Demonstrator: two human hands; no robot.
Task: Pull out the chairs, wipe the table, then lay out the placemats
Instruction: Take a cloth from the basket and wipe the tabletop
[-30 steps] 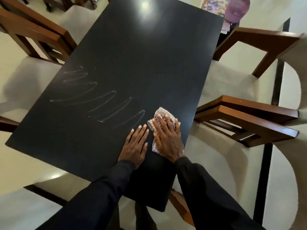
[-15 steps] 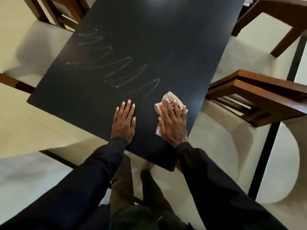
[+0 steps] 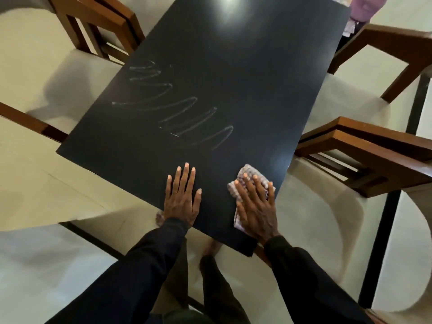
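Observation:
A black table [image 3: 245,73] fills the middle of the view, with a pale zigzag wipe streak [image 3: 177,108] across its left half. My right hand [image 3: 256,206] presses flat on a checked cloth [image 3: 251,173] at the table's near right corner, fingers straight. Flat on the bare tabletop near the front edge lies my left hand [image 3: 182,197], a little left of the cloth. Wooden chairs stand pulled back from the table: one at the right [image 3: 364,155], one at the far right [image 3: 397,43], one at the far left [image 3: 98,26].
A pink cap [image 3: 367,5] and some patterned sheets sit past the table's far right corner. A dark floor strip [image 3: 383,242] runs along the right side. My legs stand at the table's near end on the pale floor [image 3: 46,265].
Both hands have slid back toward the table's near edge, the right one dragging the cloth to the near right corner. The left hand has moved away from the cloth.

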